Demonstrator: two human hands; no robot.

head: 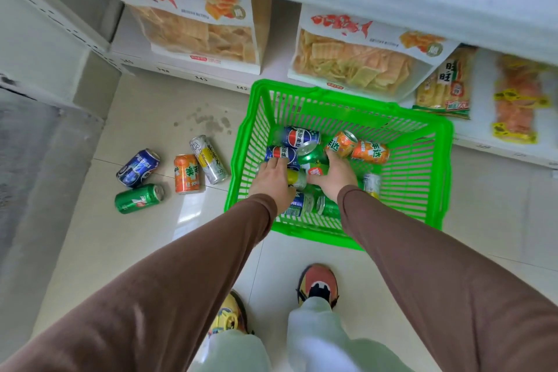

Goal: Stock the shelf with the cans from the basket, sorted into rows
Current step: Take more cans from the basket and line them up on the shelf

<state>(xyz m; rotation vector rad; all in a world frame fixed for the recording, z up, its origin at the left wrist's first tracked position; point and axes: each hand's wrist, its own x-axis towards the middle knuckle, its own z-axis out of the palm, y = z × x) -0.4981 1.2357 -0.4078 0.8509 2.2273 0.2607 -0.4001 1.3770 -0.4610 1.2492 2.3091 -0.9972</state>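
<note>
Cans (303, 138) lie jumbled in the green basket (434, 166) on the floor below the shelf (193, 69). Both my hands reach in: left hand (273, 178) rests on a blue can (280, 154), right hand (335, 175) curls around a green can (314, 161). Four cans (187, 174) lie on the floor left of the basket.

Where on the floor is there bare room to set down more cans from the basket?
Bare tile lies between the four loose cans and the shelf base, and nearer, between those cans and the shoes. The green basket is crowded: both hands sit among piled cans.
</note>
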